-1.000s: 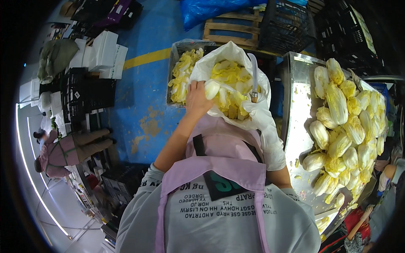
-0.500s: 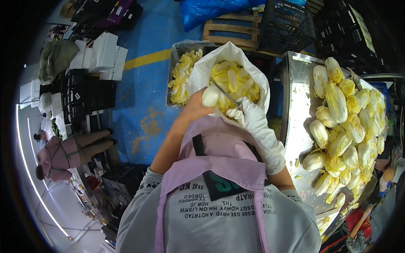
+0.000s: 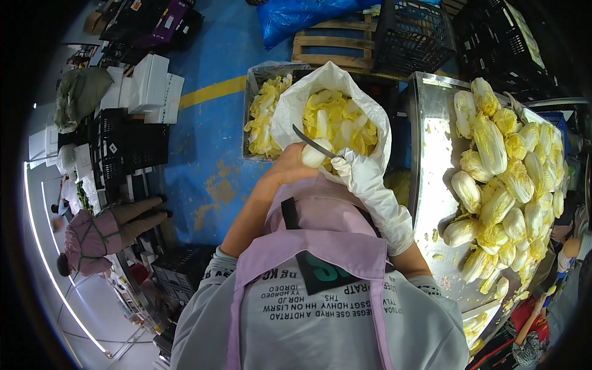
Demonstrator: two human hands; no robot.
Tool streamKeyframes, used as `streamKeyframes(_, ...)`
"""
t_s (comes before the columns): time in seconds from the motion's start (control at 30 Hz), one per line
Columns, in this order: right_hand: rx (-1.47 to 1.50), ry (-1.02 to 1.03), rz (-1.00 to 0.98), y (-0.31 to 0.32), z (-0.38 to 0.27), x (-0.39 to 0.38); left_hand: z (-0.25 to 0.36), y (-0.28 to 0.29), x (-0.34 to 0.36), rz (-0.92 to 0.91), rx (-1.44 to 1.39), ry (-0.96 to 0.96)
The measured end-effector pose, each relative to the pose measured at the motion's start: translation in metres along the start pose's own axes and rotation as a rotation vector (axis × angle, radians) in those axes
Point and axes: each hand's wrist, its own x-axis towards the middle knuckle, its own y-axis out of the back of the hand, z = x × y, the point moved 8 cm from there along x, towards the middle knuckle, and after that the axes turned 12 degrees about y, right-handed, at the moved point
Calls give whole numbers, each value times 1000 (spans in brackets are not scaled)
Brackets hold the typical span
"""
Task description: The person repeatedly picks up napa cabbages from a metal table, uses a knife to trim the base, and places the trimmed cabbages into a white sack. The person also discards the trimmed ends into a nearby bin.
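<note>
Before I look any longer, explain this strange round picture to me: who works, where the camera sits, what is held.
There is no machine here: a person works with two hands. The camera is worn on their head, looking down; its fisheye view bends straight edges near the rim. The bare left hand holds a pale cabbage. The gloved right hand holds a knife, its blade angled across the cabbage. An open white bag in front contains yellowish leaves. On the person's right, a metal table carries many heaped cabbages.
</note>
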Motion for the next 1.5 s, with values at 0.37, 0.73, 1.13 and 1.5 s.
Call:
streamKeyframes(0.37, 461, -496, -31, -6, 60, -9, -5, 7, -4, -3, -370, 38)
streamKeyframes(0.73, 1297, -850, -211, -50, -10, -18, 28, -16, 9, -488, -1302, -256)
streamKeyframes(1.13, 548, -612, 192, 2, 12, 5, -11, -17, 33, 20, -991, 22)
streamKeyframes(1.5, 1123, -691, 414, 2, 26, -6, -24, -6, 42, 172, -906, 33)
